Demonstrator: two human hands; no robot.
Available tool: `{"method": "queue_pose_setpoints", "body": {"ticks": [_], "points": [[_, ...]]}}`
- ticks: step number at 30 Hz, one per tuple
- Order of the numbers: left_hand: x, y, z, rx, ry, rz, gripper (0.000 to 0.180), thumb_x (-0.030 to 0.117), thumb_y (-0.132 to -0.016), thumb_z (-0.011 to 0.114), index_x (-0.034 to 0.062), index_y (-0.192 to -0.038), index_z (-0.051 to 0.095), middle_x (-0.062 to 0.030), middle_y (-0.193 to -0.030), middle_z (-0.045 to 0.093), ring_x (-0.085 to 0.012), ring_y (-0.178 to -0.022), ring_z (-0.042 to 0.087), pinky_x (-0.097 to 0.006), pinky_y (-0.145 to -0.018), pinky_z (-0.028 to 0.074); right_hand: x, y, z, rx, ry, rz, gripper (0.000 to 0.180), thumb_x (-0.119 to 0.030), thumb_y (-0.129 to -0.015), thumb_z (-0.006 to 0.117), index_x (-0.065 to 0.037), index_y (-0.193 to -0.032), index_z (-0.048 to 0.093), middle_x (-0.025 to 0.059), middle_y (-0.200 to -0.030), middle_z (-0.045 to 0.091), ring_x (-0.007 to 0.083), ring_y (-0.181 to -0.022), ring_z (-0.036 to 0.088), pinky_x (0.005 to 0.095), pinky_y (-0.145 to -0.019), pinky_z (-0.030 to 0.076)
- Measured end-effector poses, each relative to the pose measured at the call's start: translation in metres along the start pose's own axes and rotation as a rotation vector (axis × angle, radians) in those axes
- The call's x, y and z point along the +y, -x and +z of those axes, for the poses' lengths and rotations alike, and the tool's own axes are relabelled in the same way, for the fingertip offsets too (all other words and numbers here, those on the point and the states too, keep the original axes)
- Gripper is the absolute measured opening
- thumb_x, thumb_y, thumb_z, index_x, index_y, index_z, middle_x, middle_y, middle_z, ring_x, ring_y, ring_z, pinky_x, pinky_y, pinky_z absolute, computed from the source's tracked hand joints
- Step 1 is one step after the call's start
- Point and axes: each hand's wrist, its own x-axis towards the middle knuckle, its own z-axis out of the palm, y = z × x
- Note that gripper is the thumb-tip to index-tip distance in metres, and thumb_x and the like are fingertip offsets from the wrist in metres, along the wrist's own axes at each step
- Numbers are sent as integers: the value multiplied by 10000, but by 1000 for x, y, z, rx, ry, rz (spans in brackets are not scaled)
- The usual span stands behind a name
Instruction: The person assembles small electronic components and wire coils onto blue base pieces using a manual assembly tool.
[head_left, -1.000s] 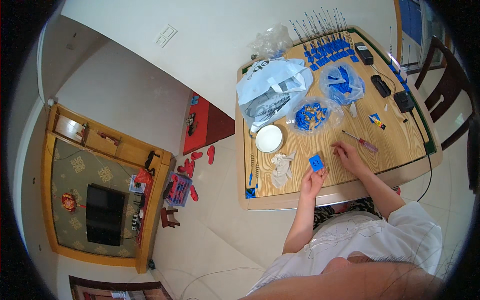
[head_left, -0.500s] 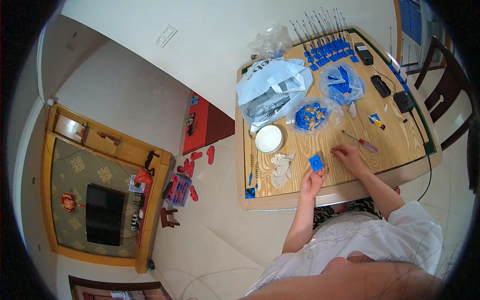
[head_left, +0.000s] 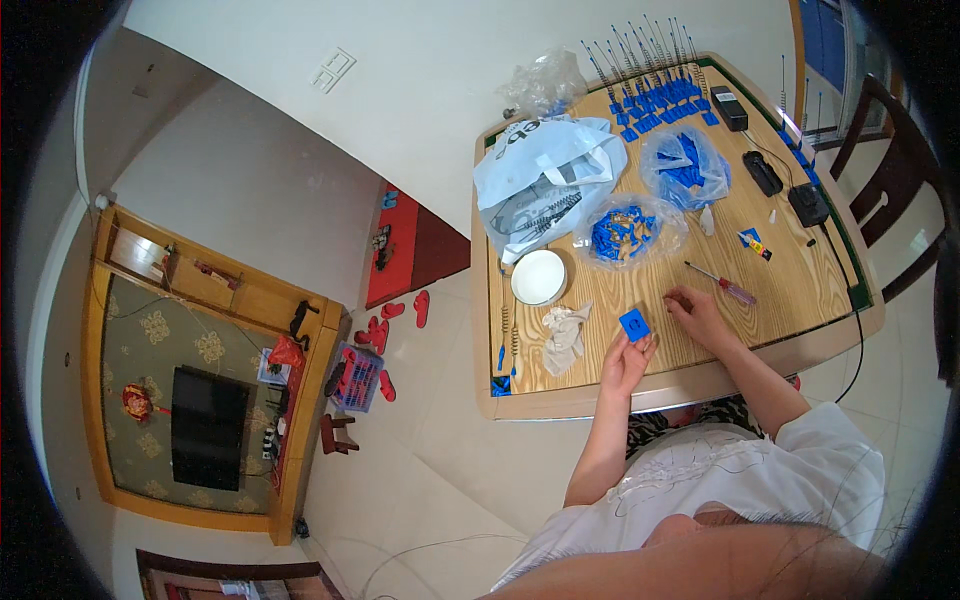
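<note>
Left hand (head_left: 625, 362) pinches 1 blue square part (head_left: 634, 324); right hand (head_left: 697, 312) curled on tabletop (head_left: 800, 270), grasp unclear. 1 screwdriver (head_left: 722, 284), 2 clear bags (head_left: 626, 231) of blue parts, 1 white bowl (head_left: 538, 277).

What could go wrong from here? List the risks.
1. The left hand holds the blue part only by its fingertips near the table edge; it could slip to the floor.
2. The right hand works close to the screwdriver, which might roll if nudged.
3. The open bag of parts nearby could spill if bumped.
</note>
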Motion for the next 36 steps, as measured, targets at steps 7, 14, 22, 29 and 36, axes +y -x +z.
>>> {"method": "queue_pose_setpoints", "body": {"ticks": [7,14,22,29,36], "points": [[1,0,-1,-15,12,-5,286,195,-927,485,58,-1176,516,-97,-1124,613,-222,-1081,555,-434,-1012,369,-4,1,-3,-49,-126,-31,325,-134,-802,672,-41,-1098,576,56,-920,614,120,-781,571,270,-678,469],[0,0,15,51,3,-20,270,178,-917,495,53,-1157,513,-76,-1041,613,-193,-999,560,-376,-933,406,-39,5,0,-277,71,-296,668,-184,-669,782,-79,-1239,450,107,-1134,489,231,-1027,493,349,-896,413],[0,0,9,20,31,-19,287,165,-903,506,36,-1159,509,-69,-1014,600,-162,-913,545,-347,-884,406,-41,-1,5,-332,112,-312,631,-208,-646,794,-70,-1176,480,128,-1092,495,277,-1058,489,378,-925,401],[-1,-1,2,-10,58,-25,303,167,-904,492,33,-1176,505,-82,-1034,596,-178,-936,545,-359,-913,397,-44,-4,6,-347,115,-324,561,-165,-633,793,-61,-1100,500,117,-1064,507,276,-1044,491,364,-919,401],[-1,-1,16,60,29,-29,351,174,-913,485,32,-1233,468,-101,-1086,589,-207,-998,540,-381,-938,391,-36,-6,7,-320,81,-325,542,-173,-631,785,-56,-1079,503,123,-1046,513,284,-1031,495,367,-907,404]]}}
